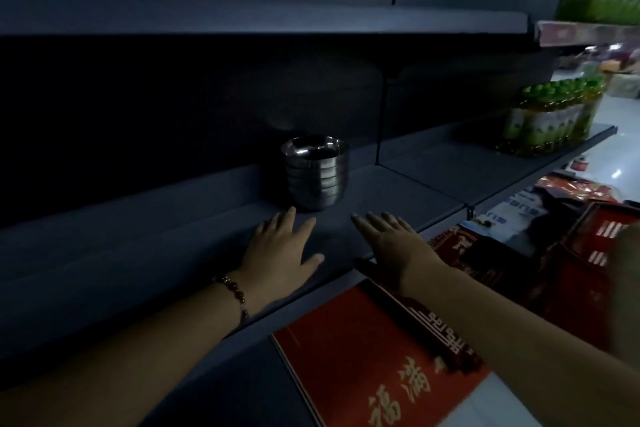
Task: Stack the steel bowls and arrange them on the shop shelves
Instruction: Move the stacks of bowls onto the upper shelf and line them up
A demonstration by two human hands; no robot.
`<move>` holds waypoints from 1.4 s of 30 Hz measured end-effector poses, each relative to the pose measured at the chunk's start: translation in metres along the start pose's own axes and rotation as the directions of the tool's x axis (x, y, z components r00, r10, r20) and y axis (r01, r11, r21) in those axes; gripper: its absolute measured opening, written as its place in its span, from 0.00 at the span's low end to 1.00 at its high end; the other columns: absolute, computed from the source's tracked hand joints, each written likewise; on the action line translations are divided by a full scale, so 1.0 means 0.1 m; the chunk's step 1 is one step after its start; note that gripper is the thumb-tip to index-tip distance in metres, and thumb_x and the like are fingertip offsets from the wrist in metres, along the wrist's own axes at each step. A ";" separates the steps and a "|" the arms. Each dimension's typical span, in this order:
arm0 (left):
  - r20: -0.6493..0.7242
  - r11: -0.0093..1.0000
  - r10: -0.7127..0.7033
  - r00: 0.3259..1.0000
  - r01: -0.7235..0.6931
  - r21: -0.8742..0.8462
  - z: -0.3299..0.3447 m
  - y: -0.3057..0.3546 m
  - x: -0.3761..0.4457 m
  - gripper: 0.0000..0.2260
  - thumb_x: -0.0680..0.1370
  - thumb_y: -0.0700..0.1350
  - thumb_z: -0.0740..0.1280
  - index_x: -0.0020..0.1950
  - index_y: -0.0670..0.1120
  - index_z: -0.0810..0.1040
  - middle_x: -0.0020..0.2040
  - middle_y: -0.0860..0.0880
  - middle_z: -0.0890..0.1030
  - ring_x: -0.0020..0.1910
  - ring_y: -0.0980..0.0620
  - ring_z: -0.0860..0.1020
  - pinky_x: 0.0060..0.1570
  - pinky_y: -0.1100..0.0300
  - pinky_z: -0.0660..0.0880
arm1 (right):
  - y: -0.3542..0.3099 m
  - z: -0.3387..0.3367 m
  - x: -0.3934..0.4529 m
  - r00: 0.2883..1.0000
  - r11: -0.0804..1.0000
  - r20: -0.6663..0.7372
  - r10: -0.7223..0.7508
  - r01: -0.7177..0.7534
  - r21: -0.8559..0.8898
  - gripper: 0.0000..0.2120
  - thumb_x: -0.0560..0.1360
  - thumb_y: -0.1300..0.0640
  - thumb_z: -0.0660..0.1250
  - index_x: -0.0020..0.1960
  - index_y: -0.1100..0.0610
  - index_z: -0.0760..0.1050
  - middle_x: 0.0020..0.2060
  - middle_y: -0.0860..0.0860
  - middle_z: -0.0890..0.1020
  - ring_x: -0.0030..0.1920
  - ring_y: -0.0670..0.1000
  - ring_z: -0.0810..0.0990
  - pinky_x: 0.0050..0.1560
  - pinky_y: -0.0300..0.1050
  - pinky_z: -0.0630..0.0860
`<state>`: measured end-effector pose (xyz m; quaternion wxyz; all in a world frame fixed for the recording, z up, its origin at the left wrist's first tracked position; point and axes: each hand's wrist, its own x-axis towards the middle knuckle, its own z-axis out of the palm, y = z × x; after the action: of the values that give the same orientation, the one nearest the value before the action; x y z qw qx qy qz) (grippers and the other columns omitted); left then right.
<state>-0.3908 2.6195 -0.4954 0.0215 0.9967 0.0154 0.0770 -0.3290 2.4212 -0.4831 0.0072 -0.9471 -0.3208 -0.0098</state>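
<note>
One stack of steel bowls [315,173] sits upright on the dark shelf [138,253], nested, toward the back edge near the rear panel, left of the vertical divider [381,121]. Looks like five or six bowls, hard to count in this light.

Left hand [282,253]: fingers straight and spread, palm down, holding nothing, low over the shelf just in front of the stack. Fingertips close to the bottom bowl; can't tell if they touch it. Beaded bracelet [235,295] on that wrist.

Right hand [391,243]: also flat, fingers extended, empty, near the shelf's front edge, to the right of the stack and apart from it.

Below the shelf's front edge: red printed packs [363,367] with gold characters on the lower level, more red packaging [588,270] further right.

Far right end of the same shelf level: row of green-capped bottles [550,114]. Upper shelf [277,22] overhangs the whole bay.
</note>
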 end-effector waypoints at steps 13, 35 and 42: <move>-0.027 0.492 -0.334 0.942 0.150 -0.858 0.63 -0.28 1.15 0.48 0.75 0.57 0.73 0.82 0.53 0.41 0.80 0.51 0.60 0.77 0.52 0.62 0.67 0.60 0.63 | 0.22 0.33 1.51 0.978 0.065 -0.089 0.186 0.078 0.995 0.26 0.76 0.52 0.71 0.70 0.53 0.66 0.60 0.46 0.80 0.58 0.47 0.80 0.47 0.35 0.76; -0.183 0.243 -0.271 0.945 -0.117 -0.963 0.26 -0.26 0.35 0.39 0.67 0.40 0.79 0.74 0.49 0.65 0.63 0.52 0.81 0.61 0.60 0.79 0.52 0.69 0.76 | -0.24 0.17 0.53 0.972 0.049 -0.153 0.177 0.146 0.988 0.32 0.68 0.52 0.77 0.68 0.45 0.68 0.56 0.39 0.78 0.56 0.39 0.79 0.56 0.39 0.77; -0.164 0.294 -0.203 0.965 -0.100 -0.951 -0.33 -0.10 -0.62 0.37 0.67 0.40 0.79 0.72 0.51 0.67 0.61 0.54 0.81 0.58 0.64 0.79 0.48 0.73 0.75 | -0.70 -0.09 -0.41 0.950 0.145 -0.187 0.249 0.154 0.977 0.37 0.66 0.47 0.78 0.70 0.40 0.64 0.56 0.33 0.72 0.56 0.32 0.69 0.51 0.32 0.67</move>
<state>-0.4572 2.6290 -0.4727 0.6090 0.7684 0.0014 0.1967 -0.4037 2.4516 -0.4749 0.6735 -0.7056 -0.2127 0.0564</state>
